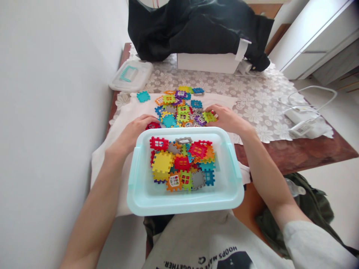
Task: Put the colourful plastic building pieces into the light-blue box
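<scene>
Behind the light-blue plastic bin (185,207), my left hand (137,129) has its fingers closed on a red building tile (153,126); the bin's rim hides part of both. On the other side of the pile, my right hand (227,118) pinches a lime-green window tile (209,117) between thumb and fingers. Between the hands lies a loose heap of notched building tiles, among them a turquoise one (169,120) and a purple window tile (200,120). Inside the bin are more tiles, including a yellow one (163,161) and a red window tile (198,150).
A clear lid (131,76) with a teal handle lies at the back left by the wall. Black fabric (202,28) covers a white box (206,62) at the back. To the right are a white device with a cable (304,121) and a dark green bag (305,209) below the table.
</scene>
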Motion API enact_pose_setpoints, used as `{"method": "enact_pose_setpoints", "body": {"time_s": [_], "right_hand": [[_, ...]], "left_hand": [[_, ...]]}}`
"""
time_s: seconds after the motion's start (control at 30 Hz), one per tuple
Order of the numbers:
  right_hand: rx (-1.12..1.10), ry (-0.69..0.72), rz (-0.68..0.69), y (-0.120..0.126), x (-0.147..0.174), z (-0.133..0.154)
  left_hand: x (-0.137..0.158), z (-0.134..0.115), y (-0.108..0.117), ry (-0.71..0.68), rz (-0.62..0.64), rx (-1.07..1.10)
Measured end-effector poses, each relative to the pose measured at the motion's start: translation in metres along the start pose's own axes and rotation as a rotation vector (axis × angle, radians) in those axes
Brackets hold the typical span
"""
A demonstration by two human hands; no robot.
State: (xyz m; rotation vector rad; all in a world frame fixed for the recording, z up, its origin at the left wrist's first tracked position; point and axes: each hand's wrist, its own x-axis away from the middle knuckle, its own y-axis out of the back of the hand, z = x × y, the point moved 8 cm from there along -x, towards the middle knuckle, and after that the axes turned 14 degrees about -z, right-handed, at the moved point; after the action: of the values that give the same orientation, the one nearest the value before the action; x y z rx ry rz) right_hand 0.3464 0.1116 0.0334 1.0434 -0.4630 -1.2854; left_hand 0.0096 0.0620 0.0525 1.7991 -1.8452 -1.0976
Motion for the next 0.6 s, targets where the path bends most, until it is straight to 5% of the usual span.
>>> {"method": "enact_pose_setpoints", "body": {"time_s": [0.6], "right_hand": [[-0.03, 0.056, 0.005, -0.001, 0.001, 0.004]], "left_hand": [[0.001, -0.006, 0.011, 0.069, -0.002, -0.094]]}}
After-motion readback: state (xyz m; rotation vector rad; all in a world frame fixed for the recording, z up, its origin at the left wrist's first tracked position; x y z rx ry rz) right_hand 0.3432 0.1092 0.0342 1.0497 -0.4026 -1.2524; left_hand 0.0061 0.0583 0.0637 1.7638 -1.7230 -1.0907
